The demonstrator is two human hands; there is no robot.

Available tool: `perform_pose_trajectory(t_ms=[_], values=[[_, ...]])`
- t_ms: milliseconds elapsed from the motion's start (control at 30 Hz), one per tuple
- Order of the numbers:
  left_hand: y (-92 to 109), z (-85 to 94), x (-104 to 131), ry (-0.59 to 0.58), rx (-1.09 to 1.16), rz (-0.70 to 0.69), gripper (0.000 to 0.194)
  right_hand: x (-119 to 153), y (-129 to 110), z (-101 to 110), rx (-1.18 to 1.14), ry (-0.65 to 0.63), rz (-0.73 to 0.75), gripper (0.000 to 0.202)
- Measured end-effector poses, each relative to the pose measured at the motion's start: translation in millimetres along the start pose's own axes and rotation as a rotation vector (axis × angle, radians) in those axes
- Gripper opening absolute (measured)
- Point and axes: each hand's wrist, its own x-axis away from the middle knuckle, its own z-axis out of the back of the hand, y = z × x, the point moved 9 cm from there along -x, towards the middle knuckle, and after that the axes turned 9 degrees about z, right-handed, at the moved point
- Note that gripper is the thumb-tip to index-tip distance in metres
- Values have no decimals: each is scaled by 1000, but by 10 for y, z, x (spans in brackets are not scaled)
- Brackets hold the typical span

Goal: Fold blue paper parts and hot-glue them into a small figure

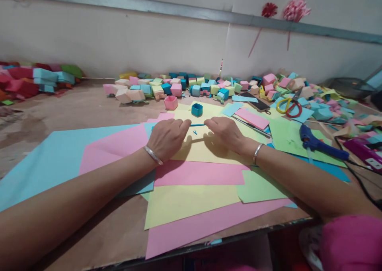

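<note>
while the left hand (170,137) pinched one end of a thin blue strip (197,125), the right hand (226,133) pinched the other, fingers of both closed on it. strip spanned the gap between them, roughly mid-worktop (98,219), above a yellow sheet (205,149). two tiny blue scraps (195,132) lay just below it. blue paper box (197,109) sat just past the strip, toward the worktop's far edge; pink paper box (171,102) near it, to the left. folded paper pieces (176,89) were piled along that far edge. scissors (294,108) lay toward the far right corner, glue gun (322,145) by the right edge. pink sheet (179,231) reached the near edge.
</note>
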Motion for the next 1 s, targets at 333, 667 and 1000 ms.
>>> perform_pose_trajectory(t_ms=[333, 667, 1000], values=[[8, 41, 69, -14, 36, 54, 25, -27, -184, 89, -89, 21, 93, 22], [34, 64, 79, -27, 111, 61, 25, -43, -235, 100, -66, 12, 245, 27], [-98, -6, 10, -111, 113, 164, 27, 38, 287, -23, -93, -16, 144, 37]])
